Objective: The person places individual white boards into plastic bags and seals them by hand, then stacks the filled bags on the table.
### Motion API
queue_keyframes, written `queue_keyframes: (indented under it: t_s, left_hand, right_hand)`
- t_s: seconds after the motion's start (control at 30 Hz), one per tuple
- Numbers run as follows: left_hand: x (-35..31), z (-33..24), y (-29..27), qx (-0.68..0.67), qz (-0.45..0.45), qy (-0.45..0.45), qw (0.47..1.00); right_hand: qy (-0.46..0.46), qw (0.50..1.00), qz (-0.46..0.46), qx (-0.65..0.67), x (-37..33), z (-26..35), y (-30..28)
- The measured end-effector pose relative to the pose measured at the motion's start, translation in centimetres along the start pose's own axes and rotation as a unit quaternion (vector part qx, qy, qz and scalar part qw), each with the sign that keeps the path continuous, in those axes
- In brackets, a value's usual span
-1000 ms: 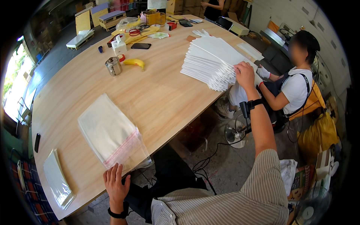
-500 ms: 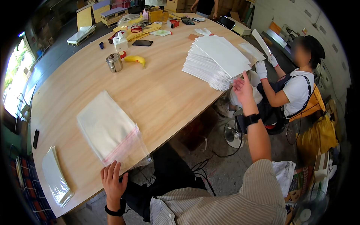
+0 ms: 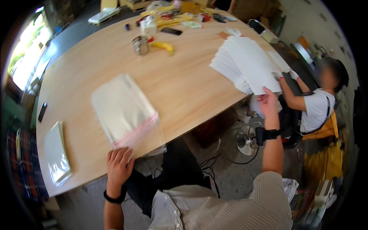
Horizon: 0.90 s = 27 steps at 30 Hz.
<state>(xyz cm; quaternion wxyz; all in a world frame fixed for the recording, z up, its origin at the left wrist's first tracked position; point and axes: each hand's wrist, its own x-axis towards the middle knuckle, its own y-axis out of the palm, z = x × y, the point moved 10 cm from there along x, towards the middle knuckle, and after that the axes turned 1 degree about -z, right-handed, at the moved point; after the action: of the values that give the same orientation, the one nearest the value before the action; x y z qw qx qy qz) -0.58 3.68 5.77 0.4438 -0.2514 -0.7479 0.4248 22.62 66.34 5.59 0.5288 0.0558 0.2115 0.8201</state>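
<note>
Beige stripes run over the shirt (image 3: 222, 203) at the bottom of the frame. Left of it, the left hand (image 3: 119, 163) rests at the table's (image 3: 184, 92) near edge, by the pink-lined end of the clear bags (image 3: 124, 107). Its fingers are bent a bit and the thumb is apart, so it looks open. I cannot tell if it presses on the bags; it may be there to keep them from sliding. The bags lie flat left of the middle, with their pink end turned to the person, maybe so it is easy to reach. Lower left, a shiny pile (image 3: 56, 155) lies by itself, out of the way.

At right, the right hand (image 3: 268, 101) pinches the near end of a white sheet (image 3: 253, 63). Only the end is held, likely because that end sticks out and is closest. The sheet lies on top of a fanned stack (image 3: 227, 69); the fan leaves many edges showing. Past it, a co-worker's gloved hands (image 3: 293, 74) are near another white piece.

Farther up, a metal cup (image 3: 140, 46) and a banana (image 3: 163, 46) sit well apart from the bags, which leaves room to work.
</note>
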Motion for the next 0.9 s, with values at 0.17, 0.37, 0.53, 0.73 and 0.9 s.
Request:
queue_keyframes:
  t_s: [0.17,0.37,0.53,0.73,0.9]
  left_hand:
    - [1.2,1.0,1.3,0.008,0.053,-0.008,0.999]
    - [0.9,1.3,2.8,0.028,0.06,0.001,0.998]
    - [1.4,1.0,4.0,0.102,0.07,0.037,0.992]
    - [2.5,1.6,4.6,0.093,0.097,0.039,0.99]
    - [5.7,1.8,4.2,-0.061,0.094,-0.061,0.992]
  right_hand:
    - [-0.086,0.995,0.042,-0.004,-4.7,2.3,0.3]
    - [-0.001,0.99,0.135,0.048,-11.6,-1.4,-0.9]
    - [0.069,0.965,0.254,0.018,-18.7,-5.5,3.6]
    - [0.199,0.949,0.237,0.051,-23.7,-10.8,4.7]
    - [0.261,0.938,0.225,0.022,-28.0,-12.0,5.6]
